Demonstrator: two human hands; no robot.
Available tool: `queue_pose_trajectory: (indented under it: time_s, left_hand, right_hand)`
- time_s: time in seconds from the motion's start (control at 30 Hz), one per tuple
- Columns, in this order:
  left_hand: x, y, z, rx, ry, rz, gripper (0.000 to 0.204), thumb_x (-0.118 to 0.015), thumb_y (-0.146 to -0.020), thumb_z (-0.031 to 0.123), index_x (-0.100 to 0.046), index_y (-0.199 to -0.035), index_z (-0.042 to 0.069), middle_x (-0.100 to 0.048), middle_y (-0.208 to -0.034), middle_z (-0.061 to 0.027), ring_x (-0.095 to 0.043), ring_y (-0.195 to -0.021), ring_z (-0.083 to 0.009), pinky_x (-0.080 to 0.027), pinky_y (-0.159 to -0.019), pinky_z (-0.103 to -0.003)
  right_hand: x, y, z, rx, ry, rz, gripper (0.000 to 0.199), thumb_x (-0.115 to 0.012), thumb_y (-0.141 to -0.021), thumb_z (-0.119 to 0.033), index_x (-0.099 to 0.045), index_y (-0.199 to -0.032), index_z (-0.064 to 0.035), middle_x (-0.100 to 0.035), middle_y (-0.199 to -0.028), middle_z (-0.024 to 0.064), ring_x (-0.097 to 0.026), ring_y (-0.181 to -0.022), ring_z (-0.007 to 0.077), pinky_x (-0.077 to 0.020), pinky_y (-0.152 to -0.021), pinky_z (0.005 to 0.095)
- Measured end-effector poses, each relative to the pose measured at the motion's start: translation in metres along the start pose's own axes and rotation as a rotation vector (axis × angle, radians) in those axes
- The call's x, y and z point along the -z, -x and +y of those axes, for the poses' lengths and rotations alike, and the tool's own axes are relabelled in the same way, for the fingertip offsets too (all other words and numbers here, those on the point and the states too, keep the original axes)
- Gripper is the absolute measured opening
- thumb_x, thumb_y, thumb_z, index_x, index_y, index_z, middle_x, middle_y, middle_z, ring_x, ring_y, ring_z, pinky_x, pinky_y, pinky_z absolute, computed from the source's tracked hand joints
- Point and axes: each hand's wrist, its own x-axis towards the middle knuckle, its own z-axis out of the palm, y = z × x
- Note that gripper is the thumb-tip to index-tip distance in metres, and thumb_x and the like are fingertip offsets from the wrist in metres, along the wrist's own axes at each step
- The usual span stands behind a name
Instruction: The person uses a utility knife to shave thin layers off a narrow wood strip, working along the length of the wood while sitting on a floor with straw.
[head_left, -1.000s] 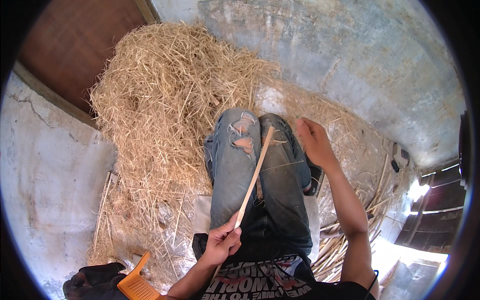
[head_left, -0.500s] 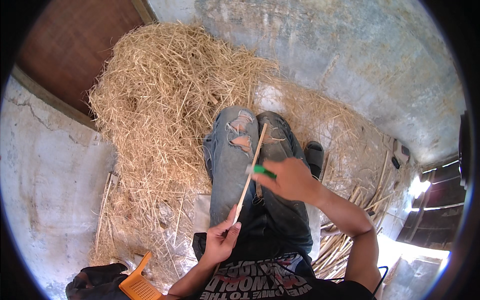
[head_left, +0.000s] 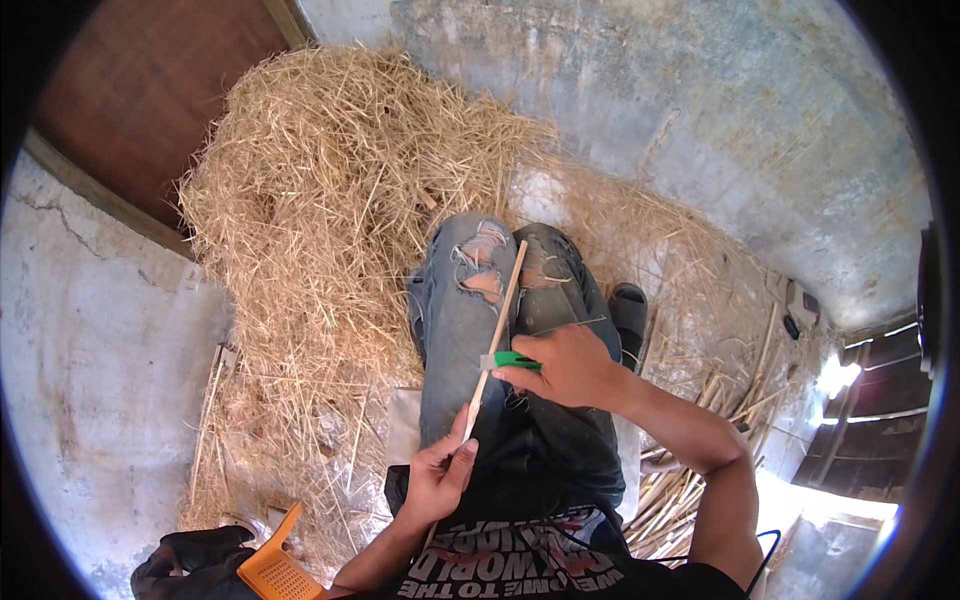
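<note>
A thin pale bamboo-like stick [head_left: 506, 301] slants above my lap, its far end over my knees. My left hand [head_left: 440, 481] is closed around its near end, with the thumb lying along it. In my right hand [head_left: 570, 366] is a green-handled cutter knife [head_left: 514, 360], gripped in closed fingers. Its short grey blade lies across the stick a little beyond the left hand. Whether the blade's edge bites into the stick I cannot tell.
A big heap of straw-like shavings [head_left: 320, 180] rises beyond and left of my knees. Several long sticks [head_left: 670, 510] lie at my right. An orange plastic piece [head_left: 278, 568] is at the lower left. Concrete walls [head_left: 700, 110] close in the space.
My right hand has brought the cutter knife slightly nearer along the stick, toward my left hand. The stick's far end has shifted a little left. A fine shaving shows above the right hand.
</note>
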Motion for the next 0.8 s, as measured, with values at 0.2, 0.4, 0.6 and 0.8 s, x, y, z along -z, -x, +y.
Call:
queue_pose_trajectory:
  time_s: [0.2, 0.4, 0.6, 0.8]
  left_hand:
    - [0.01, -0.004, 0.006, -0.036, -0.058, 0.033, 0.047, -0.056, -0.104, 0.008, -0.046, -0.15, 0.0, -0.056, -0.068, 0.0039, -0.046, -0.057, -0.0014, -0.04, -0.052, -0.02]
    - [0.006, 0.025, -0.028, -0.192, -0.226, -0.012, 0.046, -0.062, -0.1, 0.003, -0.049, -0.144, -0.008, -0.069, -0.105, -0.0054, -0.056, -0.08, -0.0031, -0.048, -0.074, -0.019]
    - [0.003, 0.013, -0.014, 0.0, -0.067, 0.041, 0.044, -0.061, -0.1, 0.002, -0.051, -0.143, -0.006, -0.069, -0.113, -0.0069, -0.057, -0.096, -0.005, -0.045, -0.085, -0.02]
    - [0.003, 0.004, -0.01, -0.249, -0.197, 0.034, 0.045, -0.062, -0.1, 0.003, -0.052, -0.143, -0.003, -0.06, -0.083, 0.0029, -0.046, -0.073, -0.0018, -0.041, -0.068, -0.018]
  right_hand:
    - [0.009, -0.03, 0.022, -0.169, 0.015, 0.311, 0.05, -0.058, -0.096, -0.056, -0.069, -0.095, -0.0081, -0.064, -0.065, 0.0202, -0.066, -0.065, 0.0418, -0.0517, -0.06, 0.0516]
    - [0.086, -0.023, 0.148, -0.477, -0.143, 0.728, 0.047, -0.054, -0.104, -0.042, -0.069, -0.096, 0.0018, -0.056, -0.065, 0.0132, -0.052, -0.064, 0.016, -0.0424, -0.062, 0.0346]
    - [0.063, -0.016, 0.093, -0.386, -0.468, 0.538, 0.041, -0.062, -0.101, -0.04, -0.067, -0.095, 0.0008, -0.053, -0.068, 0.0039, -0.049, -0.068, 0.0097, -0.0403, -0.062, 0.0312]
    - [0.046, -0.031, 0.042, -0.23, -0.613, 0.434, 0.034, -0.069, -0.097, -0.036, -0.07, -0.098, -0.0016, -0.053, -0.069, 0.001, -0.047, -0.068, 0.0089, -0.0391, -0.062, 0.0294]
